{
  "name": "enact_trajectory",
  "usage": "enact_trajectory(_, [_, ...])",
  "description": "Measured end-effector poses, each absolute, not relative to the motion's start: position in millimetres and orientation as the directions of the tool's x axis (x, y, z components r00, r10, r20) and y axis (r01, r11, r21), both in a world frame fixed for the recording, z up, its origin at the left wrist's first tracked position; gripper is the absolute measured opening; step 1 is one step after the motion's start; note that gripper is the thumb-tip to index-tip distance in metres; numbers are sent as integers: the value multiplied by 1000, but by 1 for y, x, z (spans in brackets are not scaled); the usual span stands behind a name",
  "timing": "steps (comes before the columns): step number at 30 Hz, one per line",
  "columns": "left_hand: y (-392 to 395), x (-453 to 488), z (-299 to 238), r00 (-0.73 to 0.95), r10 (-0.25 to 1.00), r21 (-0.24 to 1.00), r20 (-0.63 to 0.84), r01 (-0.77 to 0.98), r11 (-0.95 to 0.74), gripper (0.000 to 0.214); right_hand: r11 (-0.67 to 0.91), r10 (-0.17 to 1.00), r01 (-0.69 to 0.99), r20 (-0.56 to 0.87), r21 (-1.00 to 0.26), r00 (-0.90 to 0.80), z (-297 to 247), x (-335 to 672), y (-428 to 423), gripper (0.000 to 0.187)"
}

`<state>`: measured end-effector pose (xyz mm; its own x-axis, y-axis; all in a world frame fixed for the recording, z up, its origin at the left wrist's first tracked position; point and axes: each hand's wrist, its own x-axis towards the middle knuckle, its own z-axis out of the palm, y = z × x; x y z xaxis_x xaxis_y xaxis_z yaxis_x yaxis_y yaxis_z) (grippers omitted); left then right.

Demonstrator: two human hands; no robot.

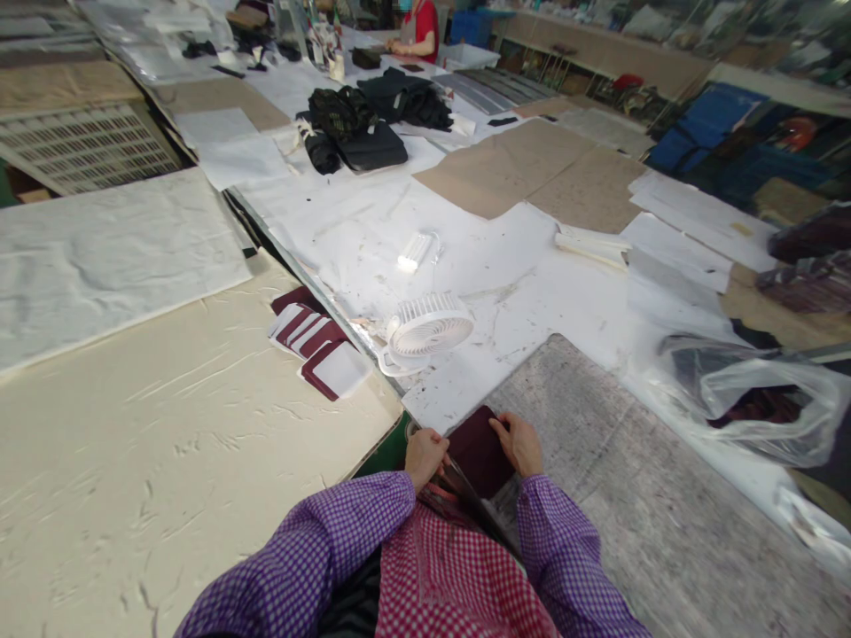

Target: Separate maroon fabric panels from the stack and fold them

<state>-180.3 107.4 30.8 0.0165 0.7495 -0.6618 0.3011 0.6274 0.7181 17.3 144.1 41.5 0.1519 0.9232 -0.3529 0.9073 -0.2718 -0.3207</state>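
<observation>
Left hand and right hand both grip dark maroon leather piece at near edge of worktop. White desk fan lies just beyond (tilted, face up). Stack of maroon-edged panels left of fan. Clear plastic bag well right.

Worktable w/ white paper, grey slab, fan, maroon pieces
</observation>
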Motion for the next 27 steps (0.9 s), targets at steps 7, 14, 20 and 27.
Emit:
enact_trajectory(7, [109,-180,28,9,747,709,-664,324,626,15,-263,905,916,-406,-304,126,43,19,151,23])
enact_trajectory(14, [108,-180,21,25,767,711,-642,395,582,17,-257,896,923,-430,-287,115,39,21,154,24])
enact_trajectory(20, [107,-180,23,13,830,678,-558,583,447,16,-242,913,933,-388,-267,126,41,15,150,22])
enact_trajectory(27, [121,-180,42,428,893,721,-143,663,-203,56,-257,917,923,-374,-286,139,37,14,148,22])
